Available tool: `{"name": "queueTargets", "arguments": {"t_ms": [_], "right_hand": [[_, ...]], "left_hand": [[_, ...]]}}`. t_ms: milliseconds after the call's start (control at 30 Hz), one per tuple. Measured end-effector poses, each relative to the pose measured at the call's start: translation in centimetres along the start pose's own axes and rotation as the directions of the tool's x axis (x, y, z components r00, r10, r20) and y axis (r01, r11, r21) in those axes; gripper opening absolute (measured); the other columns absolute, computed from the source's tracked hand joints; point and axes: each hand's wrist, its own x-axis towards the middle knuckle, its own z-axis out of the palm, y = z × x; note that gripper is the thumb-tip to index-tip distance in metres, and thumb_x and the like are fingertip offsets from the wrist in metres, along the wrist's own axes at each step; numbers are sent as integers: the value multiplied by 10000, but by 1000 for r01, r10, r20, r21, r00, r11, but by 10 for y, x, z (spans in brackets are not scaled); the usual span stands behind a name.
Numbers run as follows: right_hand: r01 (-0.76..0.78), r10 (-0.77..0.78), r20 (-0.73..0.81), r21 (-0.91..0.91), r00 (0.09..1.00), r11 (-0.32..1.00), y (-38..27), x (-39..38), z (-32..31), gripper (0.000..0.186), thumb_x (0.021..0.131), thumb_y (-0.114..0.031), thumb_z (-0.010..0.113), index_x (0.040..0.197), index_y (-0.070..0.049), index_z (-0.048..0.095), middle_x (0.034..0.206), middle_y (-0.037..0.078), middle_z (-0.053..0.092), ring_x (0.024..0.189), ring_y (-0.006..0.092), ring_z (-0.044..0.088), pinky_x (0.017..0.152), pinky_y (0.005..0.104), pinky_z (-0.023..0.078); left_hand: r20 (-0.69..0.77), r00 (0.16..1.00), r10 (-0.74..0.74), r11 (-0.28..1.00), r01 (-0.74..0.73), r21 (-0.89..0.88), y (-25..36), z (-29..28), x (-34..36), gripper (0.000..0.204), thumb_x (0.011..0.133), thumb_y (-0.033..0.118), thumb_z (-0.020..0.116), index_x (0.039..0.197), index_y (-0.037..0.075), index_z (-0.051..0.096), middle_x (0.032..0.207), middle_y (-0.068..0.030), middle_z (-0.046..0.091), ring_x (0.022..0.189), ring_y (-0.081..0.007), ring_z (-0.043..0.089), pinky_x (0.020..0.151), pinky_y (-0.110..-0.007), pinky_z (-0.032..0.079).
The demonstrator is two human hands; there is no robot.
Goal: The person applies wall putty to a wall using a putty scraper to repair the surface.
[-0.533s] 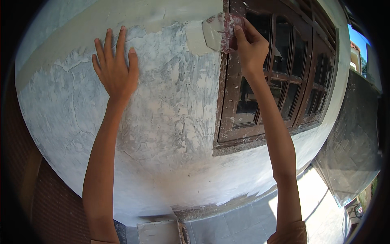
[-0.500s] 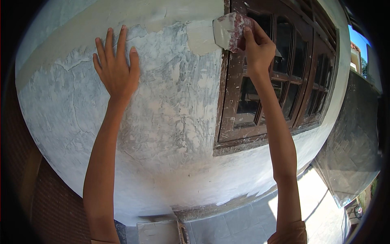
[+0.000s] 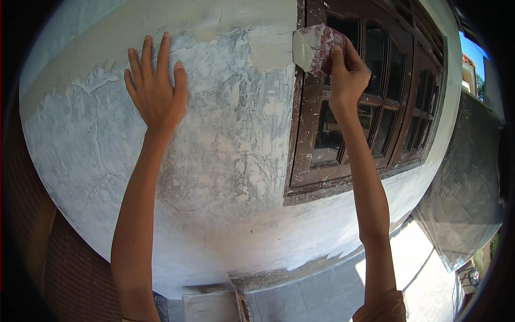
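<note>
My left hand (image 3: 156,88) lies flat against the wall (image 3: 214,134), its fingers spread and nothing in it. The wall is patchy grey and white, with a smoother cream band of filler (image 3: 225,16) along its upper part. In my right hand (image 3: 347,75) is a dark red scraper (image 3: 320,48), pinched between thumb and fingers. Pale paste coats the left part of its face. The scraper is at the left edge of the brown window frame (image 3: 301,107), just right of a fresh cream patch (image 3: 271,51). Whether its edge touches the frame I cannot tell.
Brown wooden windows (image 3: 370,91) with dark panes stand behind my right forearm. Below, a box-like tray with a wooden edge (image 3: 209,307) sits on the grey tiled floor (image 3: 306,298). A dark sheet (image 3: 461,182) hangs at the right. Brown ribbed material (image 3: 75,268) is at lower left.
My right hand has shifted slightly right and down with the scraper, off the edge of the cream patch. The left hand stays on the wall, almost unmoved.
</note>
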Motion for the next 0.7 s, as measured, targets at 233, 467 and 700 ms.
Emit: {"name": "queueTargets", "arguments": {"t_ms": [233,467,700], "right_hand": [[31,-32,118,4,992,1000,-9,-29,26,339,920,-126,651,1227,18,654,945,106,732,816,121,671,722,267,535],[-51,51,-21,-21,998,998,9,-11,-13,322,958,-78,597,1260,32,621,966,74,712,782,87,649,651,240,566],[32,-36,111,33,993,999,-7,-38,29,331,935,-114,636,1236,25,646,902,80,729,758,67,629,616,223,507]], "left_hand": [[-26,999,20,1000,-20,1,-6,0,1,538,975,324,449,1505,256,389,1566,-78,336,1461,-403,218,1149,-602,157],[-8,1000,-2,1000,2,2,-1,1,1,541,970,319,464,1502,252,393,1565,-70,340,1462,-400,217,1150,-599,156],[-14,1000,-4,1000,4,-8,-4,3,-3,538,971,317,464,1501,262,394,1565,-71,343,1463,-398,218,1154,-599,148]]}}
